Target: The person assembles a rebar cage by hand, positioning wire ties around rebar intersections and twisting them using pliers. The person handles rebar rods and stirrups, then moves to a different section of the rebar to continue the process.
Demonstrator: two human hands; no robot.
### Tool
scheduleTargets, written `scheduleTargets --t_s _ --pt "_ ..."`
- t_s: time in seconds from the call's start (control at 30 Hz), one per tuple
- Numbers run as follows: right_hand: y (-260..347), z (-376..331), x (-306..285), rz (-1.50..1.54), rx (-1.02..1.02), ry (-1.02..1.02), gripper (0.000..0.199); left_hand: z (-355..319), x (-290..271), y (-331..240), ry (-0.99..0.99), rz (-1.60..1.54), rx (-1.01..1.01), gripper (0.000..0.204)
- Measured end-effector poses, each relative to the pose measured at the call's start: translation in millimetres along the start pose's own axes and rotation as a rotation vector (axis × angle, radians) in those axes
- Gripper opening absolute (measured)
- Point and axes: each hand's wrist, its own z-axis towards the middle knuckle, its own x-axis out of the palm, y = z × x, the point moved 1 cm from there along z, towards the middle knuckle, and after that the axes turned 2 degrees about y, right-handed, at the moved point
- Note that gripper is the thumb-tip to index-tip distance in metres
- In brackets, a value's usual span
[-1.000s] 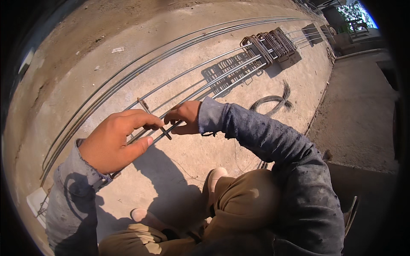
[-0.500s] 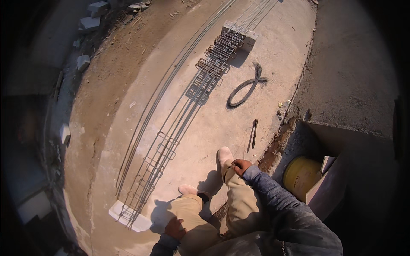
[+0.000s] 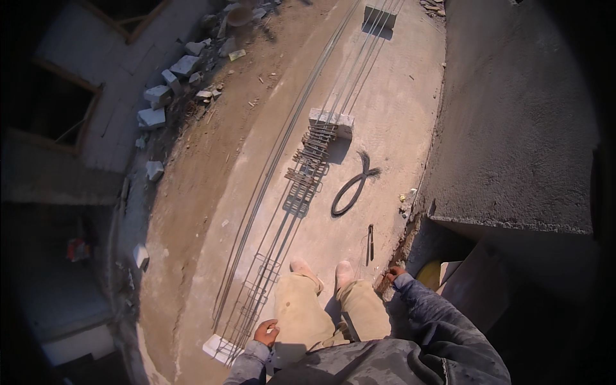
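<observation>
My left hand hangs beside my left thigh, fingers loosely bent and holding nothing I can see. Just left of it is the lower end of a rebar cage, long bars with thin rectangular stirrups around them. That end rests on a white block. Farther up the bars, several stirrups are bunched close together. My right hand is out past my right knee, loosely bent and apparently without anything in it. Nearest to it on the ground lies a dark, long-handled hand tool.
A looped bundle of binding wire lies ahead of my feet. Blocks prop the bars farther off. Loose long rods run alongside. Broken white blocks edge the left; a rough concrete ledge and yellow bucket are right.
My right hand has come off the trouser leg and moved right. The left hand has left my thigh. My feet are now side by side, and the view has tilted farther ahead.
</observation>
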Motion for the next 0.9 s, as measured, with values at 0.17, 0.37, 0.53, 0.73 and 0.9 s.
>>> scheduleTargets --t_s 0.17,0.37,0.53,0.73,0.9 --pt "37 54 -40 -0.071 -0.056 -0.016 0.032 56 4 -38 0.174 -0.306 -0.154 0.03" --pt "143 132 -81 -0.172 0.027 0.255 0.038 158 46 -21 0.081 -0.267 -0.096 0.033" --pt "249 231 -112 -0.342 0.035 0.37 0.032 250 52 -100 0.002 -0.673 -0.328 0.045" --pt "362 366 -163 0.01 0.002 0.152 0.03 279 52 -155 0.059 -0.278 -0.18 0.056" --pt "406 440 -174 -0.468 -0.195 0.204 0.033 305 80 -113 0.073 -0.389 -0.242 0.044"
